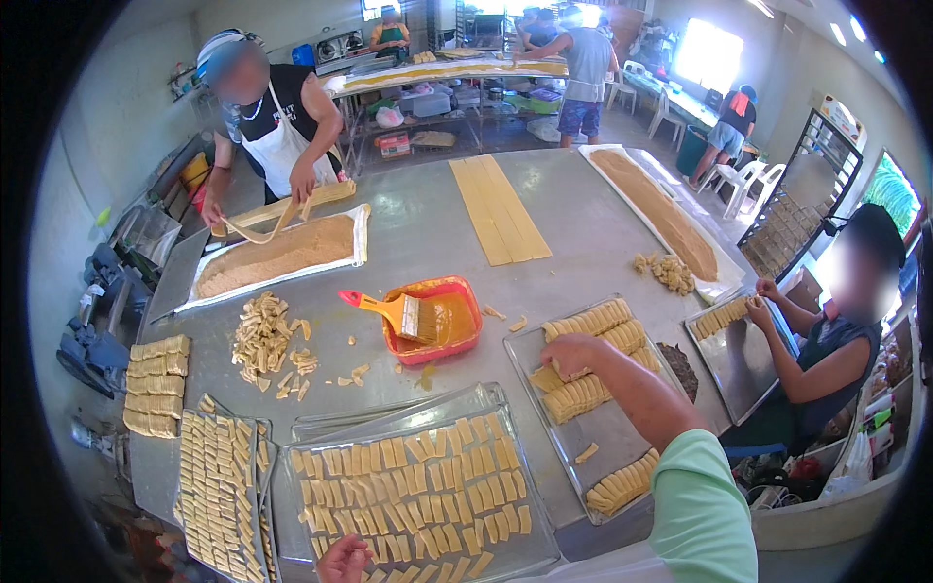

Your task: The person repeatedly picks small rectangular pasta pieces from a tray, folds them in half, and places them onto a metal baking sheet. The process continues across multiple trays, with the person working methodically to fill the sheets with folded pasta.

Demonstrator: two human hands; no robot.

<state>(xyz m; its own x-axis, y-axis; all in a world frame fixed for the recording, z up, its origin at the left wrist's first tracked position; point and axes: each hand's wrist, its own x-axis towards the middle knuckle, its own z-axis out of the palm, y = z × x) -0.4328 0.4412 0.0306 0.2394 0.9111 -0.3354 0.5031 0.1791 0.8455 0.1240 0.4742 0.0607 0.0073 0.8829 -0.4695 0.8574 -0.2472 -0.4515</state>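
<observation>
My right hand [571, 357] reaches into a metal tray [573, 457] on the right, its fingers closed on dough strips at the end of a row. Stacked rows of dough strips [588, 319] lie in that tray, with another row at its near end. My left hand [345, 561] is at the lower edge, fingers curled, by the near left corner of a baking tray [540, 540]; whatever it may hold is hidden. Short pale dough strips [418, 481] stand spaced in lines on that baking tray. A red tub [457, 352] of yellow liquid stands beyond, a wide brush [403, 313] resting across it.
Left are a dough-strip pile [260, 335], stacked bundles [155, 379] and a loaded tray [219, 486]. A dough sheet [498, 214] lies mid-table. A co-worker [282, 126] handles a dough strip by a crumb-filled tray [282, 253]; another [836, 340] works over a tray [739, 355] at right.
</observation>
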